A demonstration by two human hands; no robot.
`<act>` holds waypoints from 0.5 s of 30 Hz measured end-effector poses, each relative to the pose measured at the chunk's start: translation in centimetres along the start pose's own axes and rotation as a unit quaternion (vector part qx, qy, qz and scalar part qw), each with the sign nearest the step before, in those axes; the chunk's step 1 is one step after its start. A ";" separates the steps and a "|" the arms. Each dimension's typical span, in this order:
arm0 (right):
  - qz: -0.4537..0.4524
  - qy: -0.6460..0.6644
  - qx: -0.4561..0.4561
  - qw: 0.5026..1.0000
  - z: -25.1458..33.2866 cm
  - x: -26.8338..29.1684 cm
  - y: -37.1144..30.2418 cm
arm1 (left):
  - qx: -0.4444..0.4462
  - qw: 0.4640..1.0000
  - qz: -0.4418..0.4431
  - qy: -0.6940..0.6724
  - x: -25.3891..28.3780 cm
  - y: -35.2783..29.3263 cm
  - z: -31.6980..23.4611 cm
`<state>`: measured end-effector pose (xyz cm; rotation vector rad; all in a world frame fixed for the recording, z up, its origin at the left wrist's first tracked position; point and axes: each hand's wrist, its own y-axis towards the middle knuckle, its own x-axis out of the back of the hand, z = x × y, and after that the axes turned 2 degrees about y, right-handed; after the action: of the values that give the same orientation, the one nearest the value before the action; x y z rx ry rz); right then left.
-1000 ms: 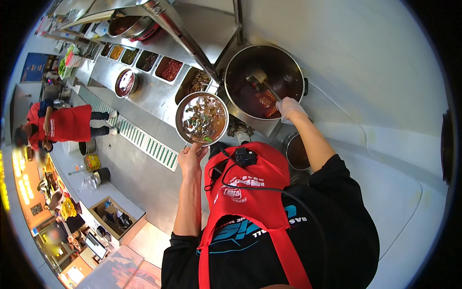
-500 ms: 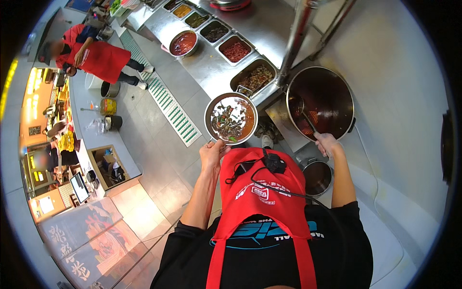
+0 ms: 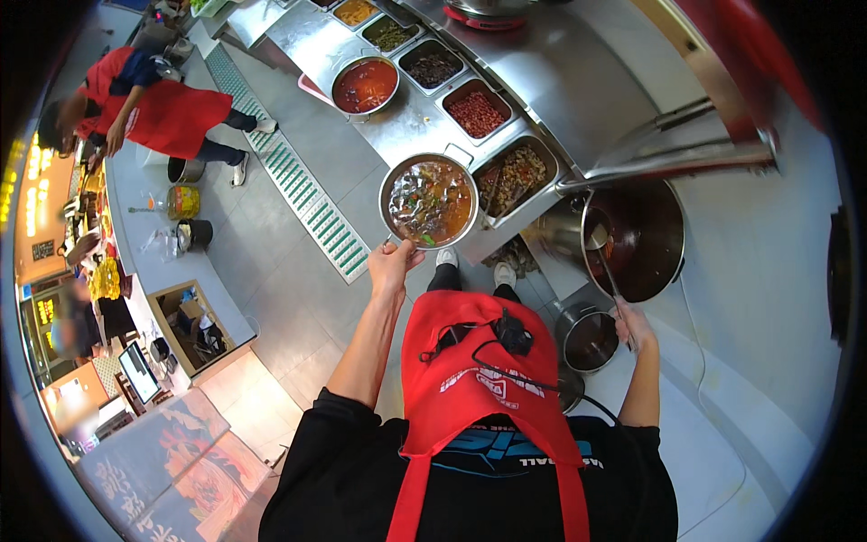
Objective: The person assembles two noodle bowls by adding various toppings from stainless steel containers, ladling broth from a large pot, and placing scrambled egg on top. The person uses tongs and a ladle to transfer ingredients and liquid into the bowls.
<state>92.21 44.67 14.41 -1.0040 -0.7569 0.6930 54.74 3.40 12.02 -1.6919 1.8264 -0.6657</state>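
Observation:
My left hand (image 3: 395, 264) is closed on the near handle of a round two-handled steel pan (image 3: 383, 210). The pan is held beside the counter's corner, with reddish-brown broth (image 3: 459, 203), dark chopped pieces and a bit of green inside. My right hand (image 3: 635, 327) is wrapped round the long handle of a ladle (image 3: 611, 275). Its bowl hangs inside a big steel stockpot (image 3: 680, 221) to the right, over dark red liquid. Whether the ladle's bowl carries any liquid is hard to make out.
Steel trays (image 3: 510, 154) of toppings line the counter (image 3: 388, 144), with a pan of red sauce (image 3: 366, 83) at its left edge. A slanting metal post (image 3: 668, 167) crosses above the stockpot. A smaller pot (image 3: 589, 339) stands below. At far left stands a person in a red apron (image 3: 172, 113).
Broth now covers more of the pan's bottom, where bare metal showed before. My right hand has drawn back toward me with the ladle. The whole view has shifted, and the other person has moved slightly.

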 end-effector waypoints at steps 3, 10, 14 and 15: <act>-0.026 0.035 -0.008 0.999 -0.6 -1.2 -0.4 | -0.006 1.000 -0.009 0.006 -0.3 4.4 -1.4; -0.107 0.109 -0.019 0.988 -2.2 -3.8 -2.4 | 0.012 0.999 0.027 0.013 -0.8 12.3 -2.8; -0.135 0.122 -0.037 0.983 -2.9 -4.3 -3.6 | 0.036 0.998 0.047 0.020 -0.8 15.0 -2.7; -0.139 0.131 -0.040 0.981 -3.0 -4.4 -3.7 | 0.041 0.998 0.052 0.020 -0.8 15.6 -2.6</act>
<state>92.80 38.31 15.79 -1.0138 -0.6795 0.2829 41.75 5.47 3.22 -1.5309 1.8748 -0.7245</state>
